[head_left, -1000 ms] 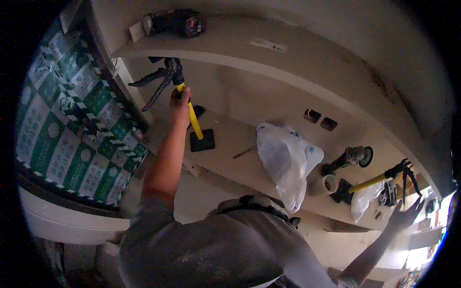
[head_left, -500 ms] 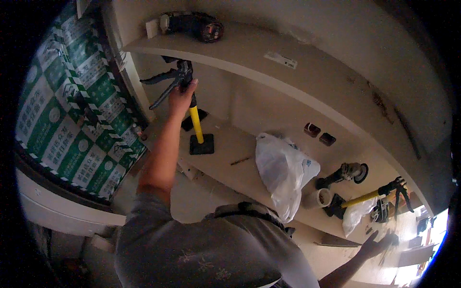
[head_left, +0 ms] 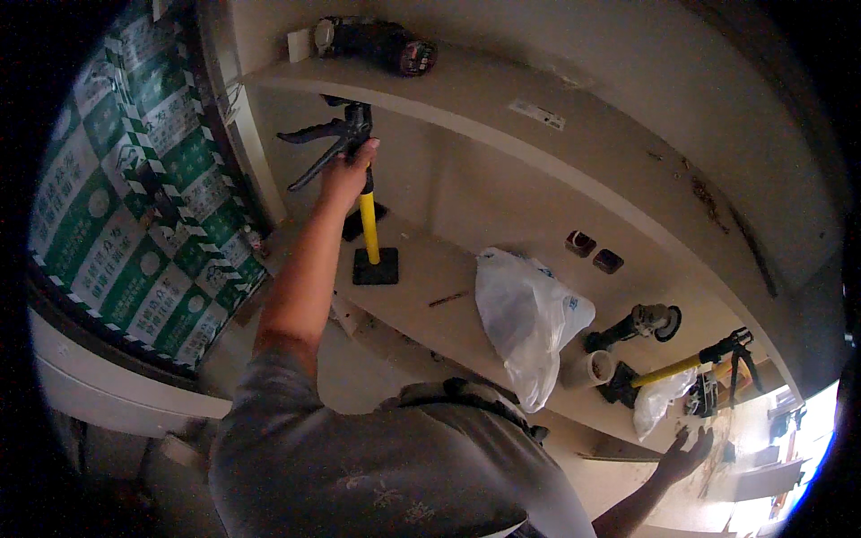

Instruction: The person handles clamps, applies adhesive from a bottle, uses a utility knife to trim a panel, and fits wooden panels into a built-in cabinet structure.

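My left hand [head_left: 348, 179] is closed around the dark upper part of a yellow extendable support pole [head_left: 369, 226], just below its black trigger handle [head_left: 352, 130]. The pole stands upright on a black square pad [head_left: 375, 266], its head at the upper shelf’s front edge. My right hand [head_left: 683, 457] is low at the right, empty, fingers apart and slightly bent, below a second yellow pole [head_left: 668, 368] lying slanted with its black pad and trigger. Nearby are a white plastic bag [head_left: 529, 318], a power tool with a disc [head_left: 632, 327] and a white tub [head_left: 592, 368].
The upper shelf [head_left: 457, 94] curves across the top, holding a dark power tool [head_left: 377, 45]. A door or panel covered in green-and-white protective sheeting [head_left: 126, 233] is at the left. Two dark small boxes [head_left: 592, 251] show on the back wall. Bright clutter lies far right.
My left hand has moved up the pole toward the trigger handle. My right hand has dropped lower and leftward, away from the second pole’s handle. The view has shifted slightly.
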`<action>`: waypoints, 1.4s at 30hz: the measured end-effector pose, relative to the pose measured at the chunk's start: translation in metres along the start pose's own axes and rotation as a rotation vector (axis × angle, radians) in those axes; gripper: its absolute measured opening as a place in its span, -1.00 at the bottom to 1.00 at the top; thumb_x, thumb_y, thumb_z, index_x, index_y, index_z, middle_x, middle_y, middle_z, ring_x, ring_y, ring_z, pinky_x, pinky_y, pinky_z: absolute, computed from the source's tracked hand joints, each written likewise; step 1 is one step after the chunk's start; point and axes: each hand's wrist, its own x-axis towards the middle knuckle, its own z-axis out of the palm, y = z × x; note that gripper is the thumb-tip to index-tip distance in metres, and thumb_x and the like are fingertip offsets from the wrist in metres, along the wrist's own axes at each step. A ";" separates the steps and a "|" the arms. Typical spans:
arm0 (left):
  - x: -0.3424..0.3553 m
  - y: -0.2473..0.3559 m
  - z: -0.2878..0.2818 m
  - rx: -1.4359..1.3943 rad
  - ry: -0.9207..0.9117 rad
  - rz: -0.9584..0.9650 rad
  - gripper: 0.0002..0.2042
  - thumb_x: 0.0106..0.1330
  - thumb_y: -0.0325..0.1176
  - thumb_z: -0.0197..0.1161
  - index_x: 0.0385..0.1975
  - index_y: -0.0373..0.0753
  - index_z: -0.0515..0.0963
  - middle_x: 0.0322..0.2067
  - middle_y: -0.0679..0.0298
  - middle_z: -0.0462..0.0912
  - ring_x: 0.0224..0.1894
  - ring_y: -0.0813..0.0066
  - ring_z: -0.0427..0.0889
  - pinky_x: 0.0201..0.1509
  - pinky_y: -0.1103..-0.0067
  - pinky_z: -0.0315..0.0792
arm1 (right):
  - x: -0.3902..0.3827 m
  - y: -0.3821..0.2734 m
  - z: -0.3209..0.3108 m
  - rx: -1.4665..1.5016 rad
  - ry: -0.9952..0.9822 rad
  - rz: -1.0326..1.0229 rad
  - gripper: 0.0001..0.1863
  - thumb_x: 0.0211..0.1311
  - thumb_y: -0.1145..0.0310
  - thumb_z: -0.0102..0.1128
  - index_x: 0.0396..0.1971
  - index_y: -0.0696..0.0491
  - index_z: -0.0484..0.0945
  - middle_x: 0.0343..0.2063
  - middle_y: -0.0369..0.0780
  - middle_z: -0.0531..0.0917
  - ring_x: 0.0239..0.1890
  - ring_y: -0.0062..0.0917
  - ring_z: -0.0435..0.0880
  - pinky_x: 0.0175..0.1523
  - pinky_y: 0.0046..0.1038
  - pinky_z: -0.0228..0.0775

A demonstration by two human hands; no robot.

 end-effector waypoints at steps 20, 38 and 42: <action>-0.006 -0.004 -0.026 -0.262 -0.102 0.039 -0.60 0.27 0.08 0.34 -0.22 -0.17 0.68 -0.41 0.34 0.71 -0.29 0.51 0.66 -0.11 0.51 0.48 | -0.024 -0.013 0.001 0.154 -0.035 -0.072 -0.77 0.27 0.48 0.26 -0.09 0.18 0.63 0.08 -0.02 0.62 0.20 -0.15 0.55 0.31 -0.16 0.38; -0.153 -0.084 -0.223 -0.453 0.123 -0.174 -0.66 0.31 -0.12 0.30 -0.14 -0.30 0.65 -0.35 0.28 0.60 -0.27 0.45 0.57 -0.09 0.49 0.47 | -0.015 0.009 0.099 0.622 -0.345 0.444 -0.40 0.21 0.34 0.43 0.22 0.20 0.44 0.22 -0.06 0.50 0.21 -0.30 0.53 0.28 -0.27 0.40; -0.196 -0.088 -0.240 -0.425 0.136 -0.128 -0.70 0.32 -0.20 0.32 -0.16 -0.34 0.63 -0.36 0.31 0.57 -0.28 0.47 0.54 -0.10 0.52 0.45 | 0.022 -0.016 0.109 0.924 -0.308 0.601 -0.24 0.17 0.36 0.47 0.33 0.18 0.30 0.24 -0.02 0.46 0.26 -0.28 0.47 0.30 -0.27 0.37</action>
